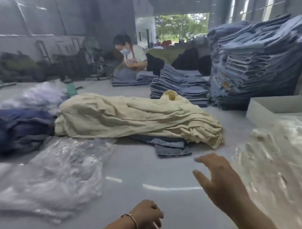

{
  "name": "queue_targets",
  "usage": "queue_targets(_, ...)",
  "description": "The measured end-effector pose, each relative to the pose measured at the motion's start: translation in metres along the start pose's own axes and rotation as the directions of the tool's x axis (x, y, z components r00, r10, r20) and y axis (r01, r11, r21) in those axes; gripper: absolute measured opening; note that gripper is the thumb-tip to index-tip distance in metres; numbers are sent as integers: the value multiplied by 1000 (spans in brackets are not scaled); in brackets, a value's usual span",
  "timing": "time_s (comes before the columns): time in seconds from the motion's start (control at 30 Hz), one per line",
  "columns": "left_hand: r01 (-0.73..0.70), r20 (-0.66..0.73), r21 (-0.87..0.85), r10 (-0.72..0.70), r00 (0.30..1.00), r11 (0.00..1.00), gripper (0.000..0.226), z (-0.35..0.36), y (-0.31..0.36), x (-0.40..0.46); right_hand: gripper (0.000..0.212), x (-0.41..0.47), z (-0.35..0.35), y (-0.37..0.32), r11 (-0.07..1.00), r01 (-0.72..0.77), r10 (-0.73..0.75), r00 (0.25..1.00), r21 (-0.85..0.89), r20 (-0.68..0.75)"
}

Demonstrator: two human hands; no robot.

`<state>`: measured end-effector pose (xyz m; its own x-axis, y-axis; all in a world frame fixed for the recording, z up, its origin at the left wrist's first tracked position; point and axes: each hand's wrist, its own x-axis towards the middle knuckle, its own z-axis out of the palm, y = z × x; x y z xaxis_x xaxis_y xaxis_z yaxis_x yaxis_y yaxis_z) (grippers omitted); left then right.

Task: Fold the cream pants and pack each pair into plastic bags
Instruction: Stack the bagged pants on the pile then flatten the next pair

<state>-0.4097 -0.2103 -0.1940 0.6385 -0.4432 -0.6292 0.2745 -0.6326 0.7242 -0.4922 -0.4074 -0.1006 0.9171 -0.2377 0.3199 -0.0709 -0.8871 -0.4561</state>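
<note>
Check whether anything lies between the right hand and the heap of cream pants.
Nothing visible does: only bare grey table separates the open right hand from the rumpled cream pants heap.

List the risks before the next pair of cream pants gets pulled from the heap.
1. The cream pants pile lies over folded jeans; a pull might drag them along.
2. The pile is rumpled, so the right hand may catch several pairs.
3. The loose plastic bags could slide on the smooth table.

Motion blur smears the bagged pants (281, 157) at right, and the cream pile (128, 116) hides most of the folded jeans (169, 145).
</note>
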Motion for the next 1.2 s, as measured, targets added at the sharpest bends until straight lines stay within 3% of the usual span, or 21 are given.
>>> queue_targets(0.1,93,-195,-150,-121,973,984,8,-65,-51,-9,37,10,86,-37,993,113,-102,951,-21,291)
queue_targets(0.23,6,-332,-335,-124,935,942,13,-147,-79,-17,40,43,173,-87,986,165,-150,867,10,476)
queue_targets(0.33,-71,-371,-398,-90,924,915,16,-200,-74,-16,48,93,207,-111,985,169,-142,890,-23,433)
queue_targets(0.57,-298,-452,-456,71,889,839,13,-350,-32,33,81,308,274,-157,997,73,-70,993,-33,94)
queue_targets(0.77,-351,-420,-442,156,894,825,14,-424,-1,81,119,424,337,-177,912,58,21,982,-405,187)
queue_targets(0.93,-338,-353,-467,178,919,817,16,-453,-1,105,106,458,376,-175,874,74,61,964,-481,260)
queue_targets(1.07,-347,-337,-509,189,923,788,14,-469,-14,122,91,478,386,-167,865,43,63,979,-499,193)
queue_targets(1.2,-330,-328,-536,169,930,777,14,-473,-22,134,46,490,375,-176,842,-6,105,983,-539,154)
